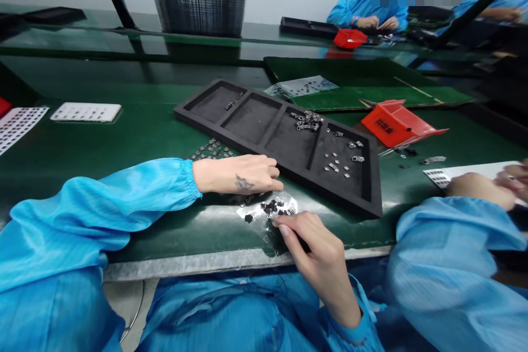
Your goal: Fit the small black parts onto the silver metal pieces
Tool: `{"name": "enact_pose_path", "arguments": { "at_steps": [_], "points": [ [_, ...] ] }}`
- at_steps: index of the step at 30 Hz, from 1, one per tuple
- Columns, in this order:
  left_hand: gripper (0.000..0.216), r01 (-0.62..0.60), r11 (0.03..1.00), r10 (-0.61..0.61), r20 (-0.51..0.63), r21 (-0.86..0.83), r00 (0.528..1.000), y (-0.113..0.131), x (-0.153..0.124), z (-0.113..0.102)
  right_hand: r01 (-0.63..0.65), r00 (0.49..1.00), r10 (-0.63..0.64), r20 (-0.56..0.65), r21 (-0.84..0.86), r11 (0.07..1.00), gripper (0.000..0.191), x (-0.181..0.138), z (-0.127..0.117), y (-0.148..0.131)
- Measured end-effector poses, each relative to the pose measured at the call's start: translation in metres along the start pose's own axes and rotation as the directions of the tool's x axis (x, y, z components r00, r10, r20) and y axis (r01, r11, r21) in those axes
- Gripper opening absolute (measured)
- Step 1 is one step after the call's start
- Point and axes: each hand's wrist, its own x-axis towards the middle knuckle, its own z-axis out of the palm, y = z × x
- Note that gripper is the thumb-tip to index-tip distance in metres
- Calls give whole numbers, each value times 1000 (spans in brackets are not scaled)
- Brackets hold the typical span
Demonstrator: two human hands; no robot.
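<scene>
My left hand (pixel 251 174) rests palm down against the near edge of a black foam tray (pixel 264 140), fingers curled under; whatever they hold is hidden. My right hand (pixel 315 239) is closed in a pinch, thumb and forefinger together beside a clear plastic bag (pixel 270 236). What lies between these fingertips is too small to make out. On the bag are several small black parts (pixel 272 207). Small metal parts (pixel 212 148) lie scattered on the table behind my left wrist. The tray's compartments hold more metal pieces (pixel 309 120), clustered in one and spread out in another.
A red box (pixel 398 124) stands beyond the tray's right end. Another clear bag (pixel 303 86) lies on a green board (pixel 371 80). A white block (pixel 86 112) sits at left. A co-worker's sleeve (pixel 454 247) is close on my right; another person (pixel 371 5) works across the table.
</scene>
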Motion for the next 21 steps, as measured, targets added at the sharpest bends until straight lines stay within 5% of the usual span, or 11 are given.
{"name": "enact_pose_path", "arguments": {
  "at_steps": [10, 17, 21],
  "points": [
    [9, 34, 998, -33, 25, -57, 999, 11, -5, -22, -10, 1000, 10, 7, 15, 1000, 23, 1, 1, -3],
    [16, 23, 990, -19, 35, -137, 999, 32, -11, -10, 2, 1000, -2, -3, 33, 999, 19, 2, 0, -1],
    [26, 105, 984, -80, 168, -143, 983, 39, -11, -17, -3, 1000, 3, -6, 50, 999, 20, 1, -1, 1]
  ]
}}
